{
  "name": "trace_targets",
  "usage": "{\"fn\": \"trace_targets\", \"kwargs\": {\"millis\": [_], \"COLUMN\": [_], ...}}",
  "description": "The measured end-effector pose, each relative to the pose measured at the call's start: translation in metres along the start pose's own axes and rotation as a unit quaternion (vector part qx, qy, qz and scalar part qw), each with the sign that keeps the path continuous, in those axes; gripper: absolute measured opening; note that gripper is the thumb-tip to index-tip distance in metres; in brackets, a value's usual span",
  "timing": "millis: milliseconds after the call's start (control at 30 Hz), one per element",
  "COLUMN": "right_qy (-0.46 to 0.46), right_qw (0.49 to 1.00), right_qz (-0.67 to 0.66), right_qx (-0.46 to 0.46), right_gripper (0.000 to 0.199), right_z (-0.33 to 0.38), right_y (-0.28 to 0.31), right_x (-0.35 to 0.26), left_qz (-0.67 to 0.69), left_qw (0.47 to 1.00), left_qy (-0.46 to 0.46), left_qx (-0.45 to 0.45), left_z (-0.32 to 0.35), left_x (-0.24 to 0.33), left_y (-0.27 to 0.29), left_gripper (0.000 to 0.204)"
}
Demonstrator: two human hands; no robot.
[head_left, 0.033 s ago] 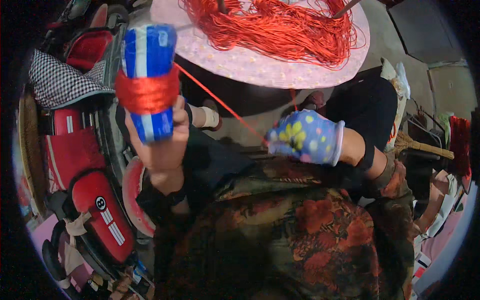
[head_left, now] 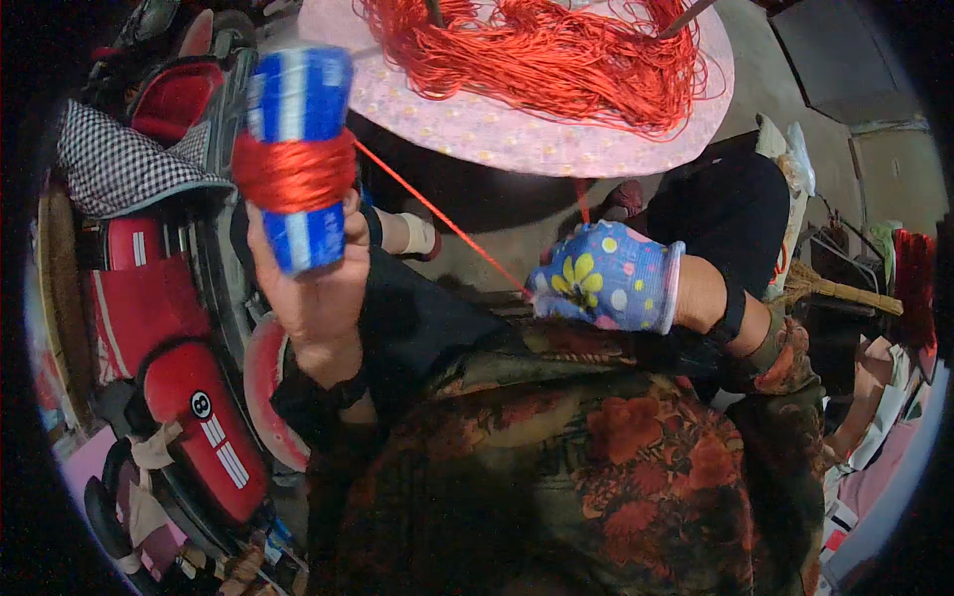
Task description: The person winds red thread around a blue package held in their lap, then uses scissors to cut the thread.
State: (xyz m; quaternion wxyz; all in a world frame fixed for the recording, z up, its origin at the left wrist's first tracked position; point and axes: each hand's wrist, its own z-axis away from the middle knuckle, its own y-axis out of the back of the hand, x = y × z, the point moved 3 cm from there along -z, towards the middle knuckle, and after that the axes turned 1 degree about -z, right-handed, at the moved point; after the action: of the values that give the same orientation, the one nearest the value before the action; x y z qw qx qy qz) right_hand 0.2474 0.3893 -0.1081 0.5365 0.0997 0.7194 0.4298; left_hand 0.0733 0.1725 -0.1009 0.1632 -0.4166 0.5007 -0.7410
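Observation:
My left hand is raised at the left, its fingers wrapped round the lower end of a flat blue-and-white striped winding core. A thick band of red cord is wound about the core's middle. From there a taut red strand slopes down to my right hand. That hand wears a blue flowered glove and is closed on the strand. More of the cord rises behind the glove toward a round pink flowered tabletop. On it lies a large loose skein of red cord.
Rods stand within the skein. A red-seated vehicle and a checked cushion crowd the left side. To the right are a straw broom and hanging red strands. My dark-trousered knees are below the tabletop.
The winding core has shifted very slightly upward and tilted a little in my left hand. My gloved right hand stays almost in place, still on the strand.

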Motion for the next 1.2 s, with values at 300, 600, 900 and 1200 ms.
{"fn": "trace_targets", "kwargs": {"millis": [300,600,900,1200], "right_qy": [-0.027,-0.212,-0.049,-0.117], "right_qw": [0.994,0.906,0.986,0.974], "right_qz": [-0.053,-0.365,-0.133,-0.016], "right_qx": [0.09,0.04,0.088,0.193], "right_gripper": [0.017,0.022,0.023,0.018], "right_z": [-0.032,0.009,-0.029,0.022], "right_y": [0.072,-0.001,0.067,0.021], "right_x": [0.022,0.045,0.013,0.063], "left_qz": [-0.627,-0.191,-0.622,-0.107], "left_qw": [0.741,0.981,0.731,0.992], "left_qy": [0.173,0.025,0.235,0.06], "left_qx": [-0.166,-0.013,-0.155,-0.038], "left_z": [0.012,0.004,0.012,0.019], "left_x": [-0.024,-0.013,-0.04,-0.015], "left_y": [-0.017,-0.023,-0.022,-0.02], "left_gripper": [0.051,0.052,0.052,0.057]}}
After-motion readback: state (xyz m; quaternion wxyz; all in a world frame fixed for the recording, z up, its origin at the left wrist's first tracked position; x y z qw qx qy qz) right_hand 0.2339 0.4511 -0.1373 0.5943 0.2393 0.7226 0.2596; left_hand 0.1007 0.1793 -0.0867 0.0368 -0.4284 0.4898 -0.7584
